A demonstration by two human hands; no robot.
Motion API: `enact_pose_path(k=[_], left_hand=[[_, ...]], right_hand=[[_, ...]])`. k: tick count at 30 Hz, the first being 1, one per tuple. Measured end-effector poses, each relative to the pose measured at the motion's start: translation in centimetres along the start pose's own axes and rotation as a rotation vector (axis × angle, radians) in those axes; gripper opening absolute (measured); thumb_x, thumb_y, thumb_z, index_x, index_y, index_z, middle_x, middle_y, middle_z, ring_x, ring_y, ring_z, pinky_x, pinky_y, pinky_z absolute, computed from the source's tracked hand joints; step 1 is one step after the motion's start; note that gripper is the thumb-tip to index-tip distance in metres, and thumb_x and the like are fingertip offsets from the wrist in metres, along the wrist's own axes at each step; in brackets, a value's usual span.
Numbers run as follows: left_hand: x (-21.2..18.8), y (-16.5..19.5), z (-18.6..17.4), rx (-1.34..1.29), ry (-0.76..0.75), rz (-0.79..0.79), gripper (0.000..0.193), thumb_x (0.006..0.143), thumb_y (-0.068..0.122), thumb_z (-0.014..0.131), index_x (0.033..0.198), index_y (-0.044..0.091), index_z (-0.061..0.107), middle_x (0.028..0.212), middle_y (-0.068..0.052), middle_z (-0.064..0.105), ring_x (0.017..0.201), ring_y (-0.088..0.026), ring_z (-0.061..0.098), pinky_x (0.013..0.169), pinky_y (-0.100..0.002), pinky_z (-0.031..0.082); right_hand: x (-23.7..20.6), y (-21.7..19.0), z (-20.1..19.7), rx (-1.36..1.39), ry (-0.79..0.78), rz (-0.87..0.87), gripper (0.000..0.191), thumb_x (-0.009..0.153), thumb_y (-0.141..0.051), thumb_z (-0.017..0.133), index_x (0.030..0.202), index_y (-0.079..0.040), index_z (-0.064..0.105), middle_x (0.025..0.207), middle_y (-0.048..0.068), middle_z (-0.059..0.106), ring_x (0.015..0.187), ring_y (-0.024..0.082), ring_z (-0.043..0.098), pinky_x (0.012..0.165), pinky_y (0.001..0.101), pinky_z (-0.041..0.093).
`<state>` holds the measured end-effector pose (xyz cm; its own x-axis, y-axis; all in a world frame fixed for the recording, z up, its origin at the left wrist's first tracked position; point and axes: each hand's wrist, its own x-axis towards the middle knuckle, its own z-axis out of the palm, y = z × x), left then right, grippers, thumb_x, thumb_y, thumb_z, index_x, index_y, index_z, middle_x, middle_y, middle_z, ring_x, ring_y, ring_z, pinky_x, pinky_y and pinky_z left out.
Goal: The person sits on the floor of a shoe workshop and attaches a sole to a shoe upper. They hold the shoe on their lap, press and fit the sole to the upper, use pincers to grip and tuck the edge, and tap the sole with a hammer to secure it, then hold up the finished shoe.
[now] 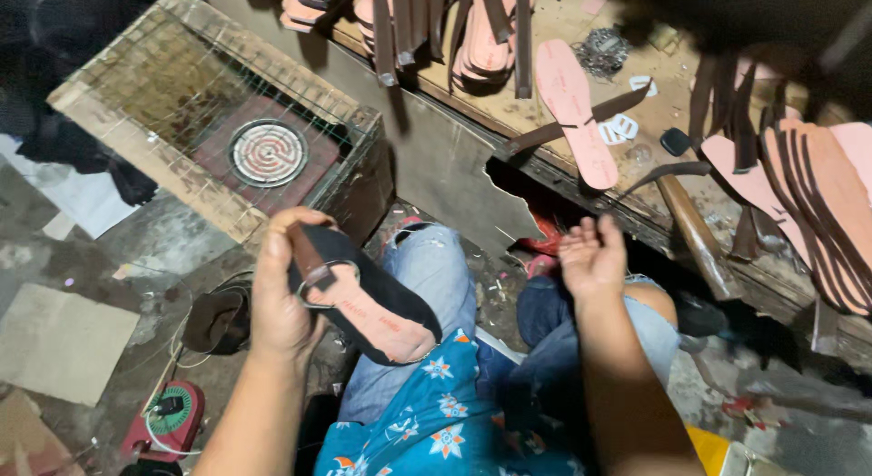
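1. Left hand grips a sandal sole, fingers wrapped round its upper end and thumb over the edge. The sole is black on the outside with a pink insole face up, held over the lap, below the near edge of the workbench.
2. A brown strap with a metal ring buckle already lies across the top of that sole, under the left thumb. Judged: the strap is fitted on this piece; whether it is glued or only tucked in, cannot tell.
3. Right hand is empty, fingers loosely spread, palm up, raised just under the broken near edge of the workbench. It touches nothing.
4. On the workbench: a loose pink insole with a brown strap laid across it, white buckles beside it, and a wooden-handled hammer at the near edge.
5. More pink insoles with brown straps are stacked at the right end, and another pile sits at the far edge. Judged: many pieces are strapped, but the loose insole looks unfinished.
6. A wire-topped box with a coil heater stands on the floor to the left. A red cord reel lies near the left forearm.
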<state>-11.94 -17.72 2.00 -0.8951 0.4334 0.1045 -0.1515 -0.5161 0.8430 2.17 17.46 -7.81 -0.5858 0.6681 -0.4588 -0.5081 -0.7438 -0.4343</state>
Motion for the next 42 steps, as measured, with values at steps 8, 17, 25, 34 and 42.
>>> enact_pose_path(k=[8, 17, 25, 34, 42], left_hand=[[3.4, -1.7, -0.4, -0.093, 0.044, -0.108, 0.036, 0.104, 0.04, 0.058, 0.11, 0.004, 0.061, 0.091, -0.008, 0.065, 0.081, -0.017, 0.065, 0.075, -0.032, 0.054], [8.0, -5.1, -4.3, -0.28, 0.224, -0.373, 0.034, 0.098, 0.042, 0.062, 0.091, 0.009, 0.061, 0.083, -0.007, 0.068, 0.076, -0.021, 0.066, 0.074, -0.038, 0.057], [8.1, -4.3, -4.5, 0.024, 0.082, -0.174, 0.024, 0.1, 0.029, 0.059, 0.108, 0.006, 0.063, 0.089, -0.004, 0.066, 0.082, -0.015, 0.062, 0.075, -0.031, 0.051], [6.6, -2.5, -3.3, 0.406, -0.165, 0.037, 0.026, 0.098, 0.02, 0.061, 0.119, 0.006, 0.058, 0.102, 0.004, 0.059, 0.095, -0.006, 0.056, 0.086, -0.021, 0.046], [6.1, -2.1, -1.6, 0.352, -0.163, 0.033, 0.023, 0.104, 0.024, 0.057, 0.117, 0.005, 0.062, 0.089, 0.005, 0.051, 0.082, -0.004, 0.046, 0.074, -0.02, 0.037]], right_hand=[[-2.3, -0.5, -1.1, -0.365, -0.191, 0.133, 0.021, 0.099, -0.031, 0.063, 0.105, -0.011, 0.066, 0.086, 0.0, 0.064, 0.074, 0.015, 0.059, 0.072, 0.031, 0.048], [-15.8, -5.3, -12.4, -2.032, -0.291, -0.438, 0.034, 0.079, -0.033, 0.082, 0.077, -0.005, 0.063, 0.071, 0.011, 0.061, 0.065, 0.021, 0.06, 0.064, 0.0349, 0.053], [-15.8, -9.6, -20.4, -2.148, 0.177, -0.274, 0.04, 0.075, -0.034, 0.086, 0.095, -0.007, 0.065, 0.08, 0.017, 0.065, 0.074, 0.027, 0.066, 0.071, 0.0424, 0.054], [-16.8, -10.1, -18.6, -2.108, 0.252, -0.18, 0.045, 0.083, -0.029, 0.08, 0.118, -0.009, 0.06, 0.094, 0.025, 0.061, 0.082, 0.038, 0.061, 0.079, 0.0517, 0.053], [-20.6, -7.3, -11.1, -1.821, 0.028, 0.156, 0.055, 0.09, -0.024, 0.075, 0.139, -0.01, 0.056, 0.106, 0.032, 0.057, 0.089, 0.047, 0.056, 0.087, 0.06, 0.051]])
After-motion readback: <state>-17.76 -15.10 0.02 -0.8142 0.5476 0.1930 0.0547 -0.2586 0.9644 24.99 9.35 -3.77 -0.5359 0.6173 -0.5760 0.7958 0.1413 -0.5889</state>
